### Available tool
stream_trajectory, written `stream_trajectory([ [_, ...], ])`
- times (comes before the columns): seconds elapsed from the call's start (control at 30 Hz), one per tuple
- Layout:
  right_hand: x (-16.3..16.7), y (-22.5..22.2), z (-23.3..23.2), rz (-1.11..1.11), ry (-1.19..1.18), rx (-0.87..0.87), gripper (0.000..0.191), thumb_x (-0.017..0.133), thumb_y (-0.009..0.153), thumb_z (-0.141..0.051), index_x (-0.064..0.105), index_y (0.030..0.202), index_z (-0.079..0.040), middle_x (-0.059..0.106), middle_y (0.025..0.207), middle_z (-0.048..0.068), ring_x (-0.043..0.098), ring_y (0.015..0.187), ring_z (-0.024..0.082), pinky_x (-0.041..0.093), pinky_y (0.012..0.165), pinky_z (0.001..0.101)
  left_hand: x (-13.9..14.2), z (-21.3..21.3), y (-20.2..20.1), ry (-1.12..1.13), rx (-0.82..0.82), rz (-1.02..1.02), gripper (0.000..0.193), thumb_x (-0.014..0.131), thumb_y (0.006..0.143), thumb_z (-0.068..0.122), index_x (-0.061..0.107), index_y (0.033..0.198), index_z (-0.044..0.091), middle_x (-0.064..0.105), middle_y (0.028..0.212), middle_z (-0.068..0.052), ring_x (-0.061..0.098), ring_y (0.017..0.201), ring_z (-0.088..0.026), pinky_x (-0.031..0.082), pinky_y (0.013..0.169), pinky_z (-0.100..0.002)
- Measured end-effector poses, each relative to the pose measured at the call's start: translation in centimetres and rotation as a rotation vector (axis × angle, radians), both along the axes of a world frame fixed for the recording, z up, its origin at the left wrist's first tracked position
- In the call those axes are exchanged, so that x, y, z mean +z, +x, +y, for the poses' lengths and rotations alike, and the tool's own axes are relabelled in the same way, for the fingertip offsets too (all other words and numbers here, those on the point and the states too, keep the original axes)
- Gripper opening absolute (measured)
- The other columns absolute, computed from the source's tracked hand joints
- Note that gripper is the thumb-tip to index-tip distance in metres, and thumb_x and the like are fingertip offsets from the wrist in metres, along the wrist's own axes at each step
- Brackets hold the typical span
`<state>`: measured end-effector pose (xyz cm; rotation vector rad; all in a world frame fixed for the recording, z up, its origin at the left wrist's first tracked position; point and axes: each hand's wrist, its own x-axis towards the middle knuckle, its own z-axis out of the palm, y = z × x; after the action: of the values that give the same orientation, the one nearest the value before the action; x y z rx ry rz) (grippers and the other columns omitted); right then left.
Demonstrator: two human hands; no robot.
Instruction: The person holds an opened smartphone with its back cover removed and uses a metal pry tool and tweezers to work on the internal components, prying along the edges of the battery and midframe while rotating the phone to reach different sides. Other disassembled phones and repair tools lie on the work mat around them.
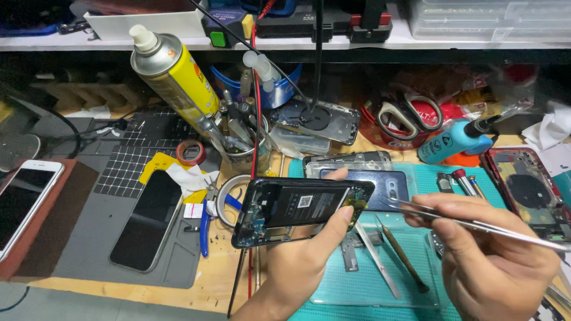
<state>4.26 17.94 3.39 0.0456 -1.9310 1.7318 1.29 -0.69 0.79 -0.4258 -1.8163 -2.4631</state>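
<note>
Under both your hands lies the wooden bench (pixel 214 285); a big grey mat (pixel 89 238) covers it far to the left of your left hand, and a blue-green mat (pixel 369 291) sits right below both hands; on the grey mat rests a dark phone (pixel 148 220), face up, well to the left of your left hand, and a white phone (pixel 24 202) lies even further left; up and to the left of your left hand a yellow spray can (pixel 175 74) leans over a clear cup of tools (pixel 241 145).

Your left hand (pixel 303 261) is closed around the opened phone (pixel 300 211); you hold it up above the bench with its back off, so the black battery and small parts show; your thumb presses its right edge.

Your right hand (pixel 493 261) sits apart from the left one, to its right; its fingers pinch the metal tweezers (pixel 440 215), and the thin tips point left, close to the top right corner of the opened phone; I cannot tell if they touch it.

Between your hands and a bit lower, a thin stick tool (pixel 401 255) lies on the blue-green mat; up and right of your right hand stands a blue bottle (pixel 455 139).
</note>
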Motion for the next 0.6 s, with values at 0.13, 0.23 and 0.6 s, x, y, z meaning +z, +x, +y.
stream_trajectory([
  [0.13,0.1,-0.1,0.1,0.092,0.292,0.005,0.016,0.064,0.087,0.015,0.066,0.101,0.008,0.074,0.104,0.023,0.076,0.096,0.026,0.064,0.085,0.0346,0.5,-0.8,-0.1,-0.204,0.039,0.186,0.034,0.066,0.102,0.002,0.064,0.135,-0.004,0.069,0.138,-0.009,0.066,0.12,-0.014,0.051,0.107,-0.029],
  [0.23,0.2,-0.2,-0.1,0.138,0.351,0.015,0.017,0.068,0.084,0.014,0.067,0.099,0.007,0.074,0.103,0.023,0.076,0.099,0.026,0.063,0.088,0.0332,1.0,-0.9,-0.6,-0.192,-0.009,0.15,0.037,0.066,0.1,0.002,0.062,0.137,-0.003,0.069,0.135,-0.009,0.065,0.121,-0.013,0.05,0.107,-0.028],
  [0.6,1.1,-0.3,0.0,0.227,0.596,0.09,0.024,0.074,0.081,0.006,0.068,0.103,0.0,0.074,0.109,0.02,0.077,0.1,0.024,0.061,0.087,0.0301,1.7,-1.1,-1.4,-0.039,-0.048,-0.084,0.046,0.07,0.093,0.001,0.063,0.139,-0.001,0.071,0.127,-0.007,0.065,0.114,-0.011,0.052,0.1,-0.026],
])
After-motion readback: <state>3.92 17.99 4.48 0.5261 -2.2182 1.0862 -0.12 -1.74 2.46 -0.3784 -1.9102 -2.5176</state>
